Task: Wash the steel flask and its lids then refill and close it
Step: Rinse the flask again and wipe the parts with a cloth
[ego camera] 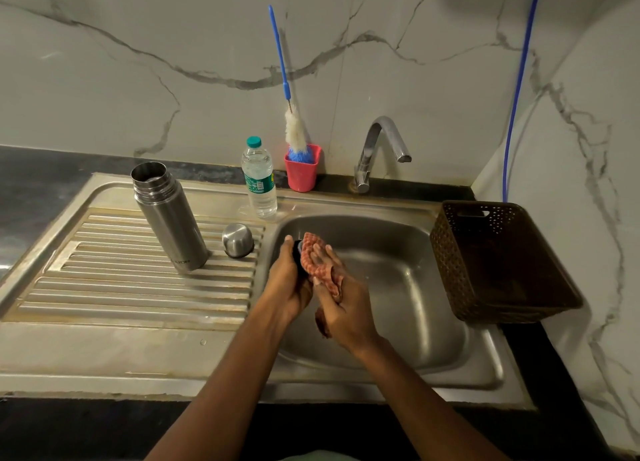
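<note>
Curling round dark lid [297, 251] — left grip [287, 287], right grip [346, 313] clutching red cloth [316, 251]

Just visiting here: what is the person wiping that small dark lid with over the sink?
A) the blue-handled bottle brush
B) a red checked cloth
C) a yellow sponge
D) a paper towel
B: the right hand holds a red checked cloth against the small dark lid gripped by the left hand above the sink; the bottle brush stands untouched in its pink cup.
</note>
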